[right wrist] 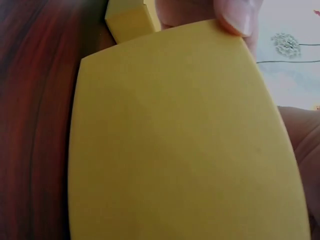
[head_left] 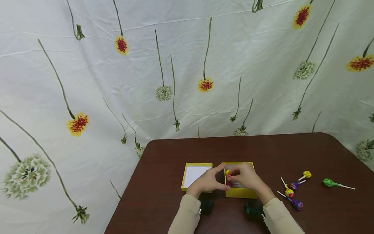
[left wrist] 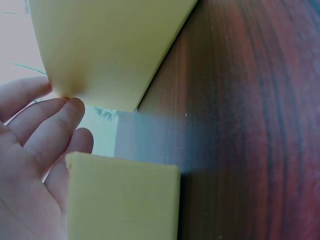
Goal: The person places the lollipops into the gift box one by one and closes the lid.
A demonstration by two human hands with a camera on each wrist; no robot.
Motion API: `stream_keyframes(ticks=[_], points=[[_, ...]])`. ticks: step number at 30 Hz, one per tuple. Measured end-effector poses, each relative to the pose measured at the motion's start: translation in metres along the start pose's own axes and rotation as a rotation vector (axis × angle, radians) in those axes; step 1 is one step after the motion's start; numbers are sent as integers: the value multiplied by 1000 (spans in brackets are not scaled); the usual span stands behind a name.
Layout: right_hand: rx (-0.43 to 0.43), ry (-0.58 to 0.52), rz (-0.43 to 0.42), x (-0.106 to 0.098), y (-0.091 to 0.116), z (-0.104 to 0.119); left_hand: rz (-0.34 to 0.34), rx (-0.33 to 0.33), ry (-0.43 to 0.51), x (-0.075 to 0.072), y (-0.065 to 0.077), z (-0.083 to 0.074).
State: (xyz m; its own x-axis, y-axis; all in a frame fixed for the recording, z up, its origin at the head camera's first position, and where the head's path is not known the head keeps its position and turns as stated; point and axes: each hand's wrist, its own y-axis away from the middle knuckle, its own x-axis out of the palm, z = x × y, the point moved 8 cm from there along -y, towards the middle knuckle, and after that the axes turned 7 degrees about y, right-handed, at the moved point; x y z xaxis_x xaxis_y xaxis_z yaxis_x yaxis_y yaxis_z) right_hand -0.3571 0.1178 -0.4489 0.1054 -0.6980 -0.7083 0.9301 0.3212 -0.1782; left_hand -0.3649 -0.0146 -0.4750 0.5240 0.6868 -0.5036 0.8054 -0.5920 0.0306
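Observation:
In the head view an open yellow box stands on the table with several wrapped lollipops inside along its left part. My left hand holds the box at its left side, thumb near the front corner and fingers toward the back. The left wrist view shows fingertips against the box wall. Over the box, my right hand pinches a lollipop with thumb and fingers, mostly hiding it. In the right wrist view the box's front wall blocks the inside.
Left of the box lies a yellow lid with a white inside. To the right are several loose lollipops, with a green one farther out. A flowered cloth hangs behind the brown table.

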Motion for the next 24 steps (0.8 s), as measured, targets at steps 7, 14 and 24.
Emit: stream_keyframes(ticks=[7, 14, 24], points=[[-14, 47, -13, 1, 0, 0, -3, -6, -1, 1, 1, -1], [-22, 33, 26, 5, -4, 1, 3, 2, 7, 0, 1, -1], [-29, 64, 35, 8, -5, 2, 16, 19, 22, 1, -1, 1]])
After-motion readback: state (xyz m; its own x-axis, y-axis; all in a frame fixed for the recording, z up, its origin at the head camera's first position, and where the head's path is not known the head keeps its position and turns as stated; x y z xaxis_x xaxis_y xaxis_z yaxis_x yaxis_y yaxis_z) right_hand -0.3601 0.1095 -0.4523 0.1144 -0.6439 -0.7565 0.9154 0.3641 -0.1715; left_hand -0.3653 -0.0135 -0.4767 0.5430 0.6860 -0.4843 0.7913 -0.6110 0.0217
